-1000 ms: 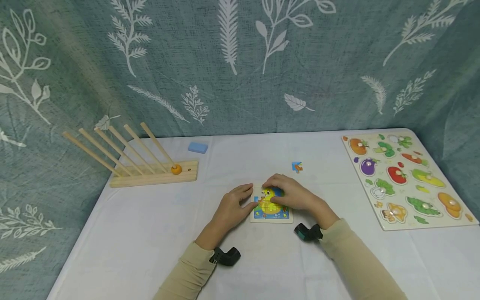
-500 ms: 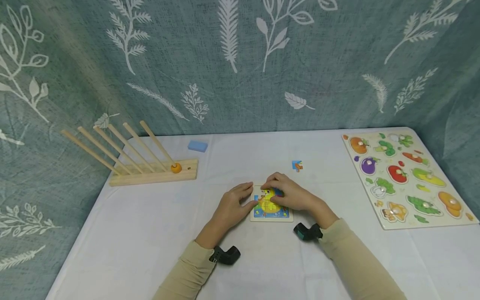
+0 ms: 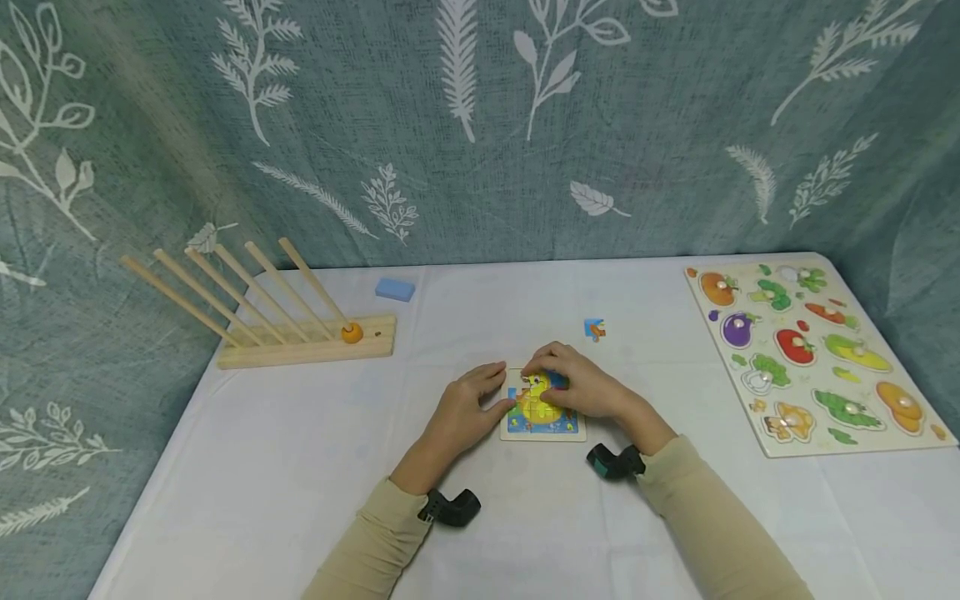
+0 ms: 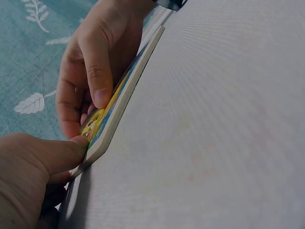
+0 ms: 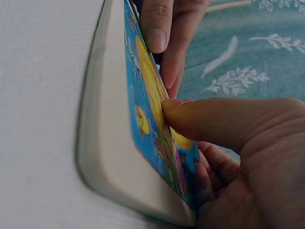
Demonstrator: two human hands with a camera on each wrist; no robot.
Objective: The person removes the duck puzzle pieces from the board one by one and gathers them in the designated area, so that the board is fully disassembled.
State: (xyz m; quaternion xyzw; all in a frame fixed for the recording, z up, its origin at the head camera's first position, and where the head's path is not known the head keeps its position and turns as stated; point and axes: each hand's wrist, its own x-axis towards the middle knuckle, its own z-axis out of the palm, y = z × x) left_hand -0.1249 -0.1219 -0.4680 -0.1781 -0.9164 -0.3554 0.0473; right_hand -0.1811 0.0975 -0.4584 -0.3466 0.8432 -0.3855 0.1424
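Observation:
A small square jigsaw puzzle board [image 3: 545,437] with a yellow duck picture lies in front of me, its upper-left part showing bare backing. My left hand [image 3: 463,414] grips the board's left side, thumb on the picture's edge and fingers along the outer side. From the right, my right hand [image 3: 588,387] reaches over the board; thumb and fingertips pinch a puzzle piece [image 3: 536,383] at the duck's head. In the right wrist view, that thumb [image 5: 183,114] presses on the yellow picture while the other fingers are partly hidden behind it. A loose blue-and-orange puzzle piece [image 3: 595,330] lies beyond the board.
At the left stands a wooden peg rack [image 3: 307,352] with slanting rods and one orange bead [image 3: 352,332]. A blue block [image 3: 395,289] lies near the back edge. A large vegetable knob puzzle [image 3: 817,446] is at the right. Behind the table hangs a leaf-patterned curtain [image 3: 330,125].
Both hands stay in nearly the same place on the board. The whole head view has shifted very slightly upward; the loose piece stays where it was.

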